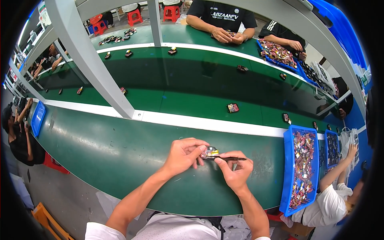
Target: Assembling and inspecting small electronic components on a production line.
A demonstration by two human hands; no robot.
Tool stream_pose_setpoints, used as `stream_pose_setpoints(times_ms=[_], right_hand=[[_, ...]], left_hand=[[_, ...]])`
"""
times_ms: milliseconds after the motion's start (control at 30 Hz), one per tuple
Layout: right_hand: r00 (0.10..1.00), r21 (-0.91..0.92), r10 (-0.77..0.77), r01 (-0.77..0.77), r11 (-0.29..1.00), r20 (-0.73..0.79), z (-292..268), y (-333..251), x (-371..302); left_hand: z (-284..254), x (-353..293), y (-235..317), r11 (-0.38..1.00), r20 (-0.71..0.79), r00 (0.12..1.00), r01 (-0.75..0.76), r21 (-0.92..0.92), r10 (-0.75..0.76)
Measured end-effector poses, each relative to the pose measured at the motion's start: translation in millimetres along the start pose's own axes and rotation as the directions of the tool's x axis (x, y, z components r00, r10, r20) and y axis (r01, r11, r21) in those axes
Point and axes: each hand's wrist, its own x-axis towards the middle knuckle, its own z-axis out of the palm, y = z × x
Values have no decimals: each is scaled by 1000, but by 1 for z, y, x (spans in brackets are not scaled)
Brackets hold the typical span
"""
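Over the near green worktop point(160, 138), my left hand point(181, 157) pinches a small black housing point(209, 152) between thumb and fingers. A yellow part and reddish bits show inside the housing. Closed around a slim black tweezer-like tool point(235, 159), my right hand point(237, 170) sits just to the right of the housing. The tool lies almost level, one end at the housing's lower right edge and the other past my fingers. Whether its tip touches a part inside is too small to tell.
A blue tray point(287, 172) heaped with small wired parts stands to my right. Beyond a white rail point(188, 121) runs a green conveyor point(192, 105) carrying scattered housings point(233, 108). A grey frame post point(96, 60) rises ahead left. Co-workers sit across and at both sides.
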Motion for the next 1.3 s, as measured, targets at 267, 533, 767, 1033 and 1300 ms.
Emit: stream_pose_setpoints(times_ms=[267, 533, 767, 1033, 1300], right_hand=[[994, -41, -97, 98, 994, 41, -6, 1, 1], [988, -72, -133, 138, 988, 74, -12, 2, 0], [979, -37, -185, 188, 981, 84, -15, -2, 2], [932, -137, -342, 356, 924, 118, -11, 0, 3], [937, -203, -317, 342, 917, 147, -29, 10, -4]], left_hand=[[5, 2, -2, 1000, -5, 1000, -22, 20, 22], [10, 2, -3, 999, -3, 1000, -17, 30, 17], [12, 5, -5, 1000, 18, 1000, -6, 2, 5], [20, 5, -8, 996, 12, 999, 44, 78, -45], [42, 11, -23, 993, -12, 999, 46, 112, -45]])
